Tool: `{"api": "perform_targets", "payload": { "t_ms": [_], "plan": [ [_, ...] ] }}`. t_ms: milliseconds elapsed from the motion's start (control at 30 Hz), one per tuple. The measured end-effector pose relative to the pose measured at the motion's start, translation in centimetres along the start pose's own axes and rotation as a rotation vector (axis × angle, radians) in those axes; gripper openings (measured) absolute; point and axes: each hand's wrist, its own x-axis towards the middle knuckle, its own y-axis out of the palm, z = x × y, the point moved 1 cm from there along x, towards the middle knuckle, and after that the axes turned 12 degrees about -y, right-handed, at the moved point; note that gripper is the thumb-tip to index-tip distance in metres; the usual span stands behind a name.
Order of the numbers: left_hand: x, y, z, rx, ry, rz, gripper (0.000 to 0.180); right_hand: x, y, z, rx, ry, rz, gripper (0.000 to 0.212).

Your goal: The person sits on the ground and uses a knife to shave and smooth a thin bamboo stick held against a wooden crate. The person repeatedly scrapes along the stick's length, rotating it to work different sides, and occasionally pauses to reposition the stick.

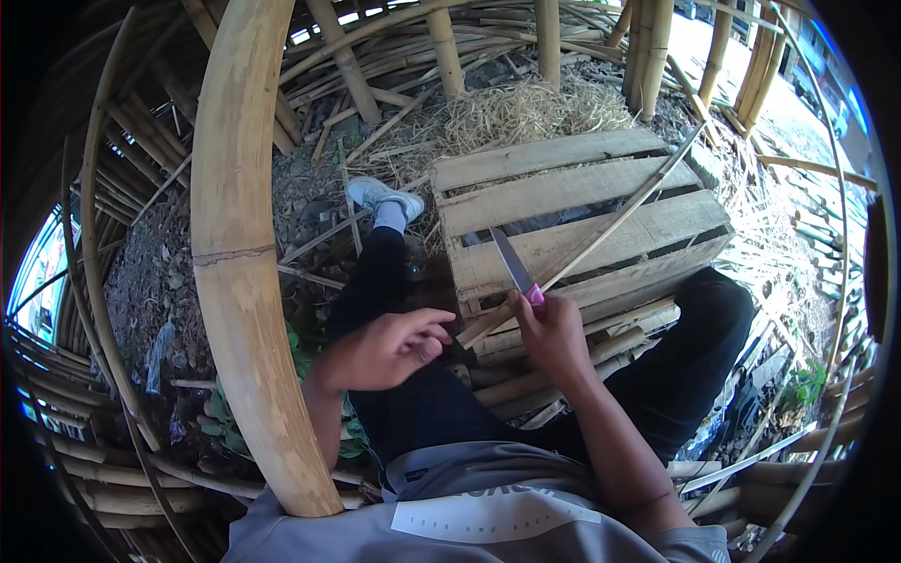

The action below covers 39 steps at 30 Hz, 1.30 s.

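My right hand [552, 336] is closed round the pink handle of a knife [512, 259], whose blade points up and away over a slatted wooden crate [535, 208]. Running across the crate is a long, thin bamboo strip [615, 220]; its near end lies between my hands and it passes by the knife handle. My left hand [389, 349] hovers over my lap near that end, fingers loosely bent and apart, with nothing visible in it. A thick bamboo pole [235, 216] rises in front of my left forearm and hides part of it.
Dry straw shavings [535, 114] are heaped behind the crate. Bamboo posts [648, 56] and stacked poles stand around me. My left shoe [383, 199] rests on the littered ground beside the crate. A clear plastic bottle [160, 357] lies at the left.
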Motion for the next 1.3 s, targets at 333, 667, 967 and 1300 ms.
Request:
{"api": "perform_targets", "payload": {
  "t_ms": [333, 667, 967, 1300],
  "plan": [
    [2.8, 7.6, 1.0, 0.147, 0.189, -0.662, 0.027, -0.4, 0.3, 0.7, -0.066, 0.002, 0.11, 0.049],
    [4.6, 7.6, 2.9, 0.136, 0.19, -0.614, 0.035, 3.7, -6.7, -6.1, -0.554, -0.148, -0.036, 0.058],
    [4.2, 7.6, 3.4, 0.168, 0.271, -0.638, 0.028, 3.9, -7.3, -1.3, -0.395, 0.222, 0.17, 0.058],
    [3.7, 7.0, 4.0, 0.291, 0.305, -0.653, 0.026, 2.8, -6.8, -3.0, -0.307, 0.059, 0.114, 0.058]
  ]
}}
